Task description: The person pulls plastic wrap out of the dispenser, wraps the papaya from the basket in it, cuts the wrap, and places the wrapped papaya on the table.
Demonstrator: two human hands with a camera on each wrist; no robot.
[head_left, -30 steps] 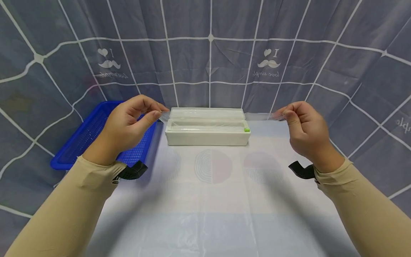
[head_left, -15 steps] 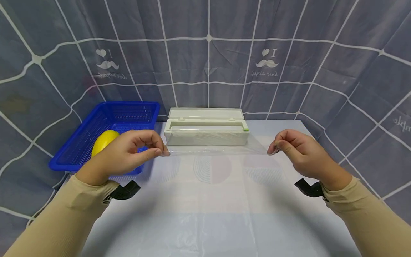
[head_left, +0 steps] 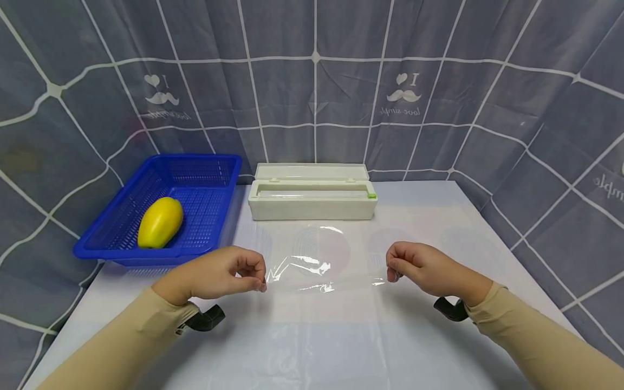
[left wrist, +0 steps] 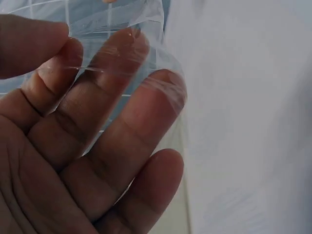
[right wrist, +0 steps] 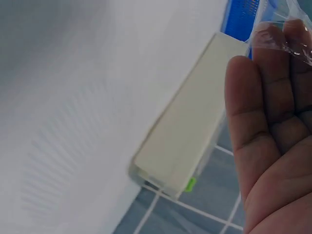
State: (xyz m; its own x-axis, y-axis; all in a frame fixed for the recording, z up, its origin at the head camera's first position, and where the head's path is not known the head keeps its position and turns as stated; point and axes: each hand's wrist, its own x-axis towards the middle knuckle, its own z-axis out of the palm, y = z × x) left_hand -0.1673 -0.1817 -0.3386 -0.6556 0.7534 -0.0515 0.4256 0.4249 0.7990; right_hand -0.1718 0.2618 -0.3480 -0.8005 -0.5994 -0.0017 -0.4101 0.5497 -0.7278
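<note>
A clear sheet of plastic wrap [head_left: 312,265] stretches between my two hands and runs back toward the white wrap dispenser box [head_left: 313,209]. My left hand [head_left: 221,275] pinches its left corner between thumb and forefinger; in the left wrist view the film [left wrist: 161,73] also drapes over the other fingertips. The right corner is pinched by my right hand [head_left: 421,270], and the right wrist view shows film [right wrist: 273,41] over its fingertips, the thumb out of sight. The dispenser's lid [head_left: 312,172] stands tilted back, with the roll [head_left: 312,193] visible inside.
At the left stands a blue plastic basket [head_left: 205,216] with a yellow mango-shaped fruit [head_left: 161,222] in it. A green slider [head_left: 372,195] sits at the dispenser's right end. Grey checked cloth [head_left: 312,92] hangs behind the white-covered table [head_left: 312,346].
Both hands have come down and nearer to me from beside the dispenser, drawing the plastic wrap out over the table. The fruit in the basket has come into full view.
</note>
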